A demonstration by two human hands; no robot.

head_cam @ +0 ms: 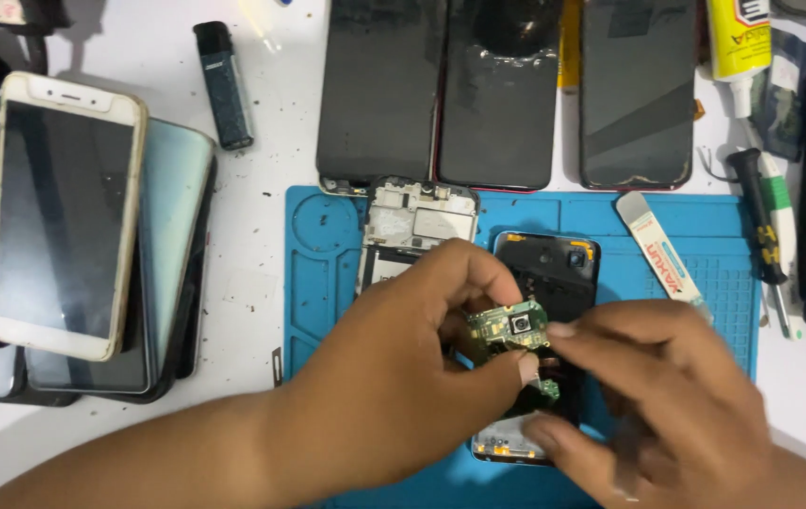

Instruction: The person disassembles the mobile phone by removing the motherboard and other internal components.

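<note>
The left hand (394, 368) pinches a green circuit board (509, 327) between thumb and fingers, holding it raised above the blue mat (328, 273). The right hand (657, 396) meets the board from the right, with its fingertips closed on the board's right edge. A small square camera module sits at the board's centre, facing up.

Directly under the board lies an opened phone (544, 273) with its black inner side up, a camera lens near the top right corner. Its lower end shows between the two hands. Just left of it, partly under the left hand, lies a phone frame (417, 221) with pale metal shielding.

On the mat's right part lies a white pry tool (662, 254), set diagonally. Right of the mat, on the white table (262, 198), lie a screwdriver (756, 212) with a black handle and a glue tube (738, 42).

Above the mat, three dark phones (502, 90) lie side by side, screens up. Left of these lies a small dark device (224, 85). At far left, a white phone (64, 212) tops a stack of others.
</note>
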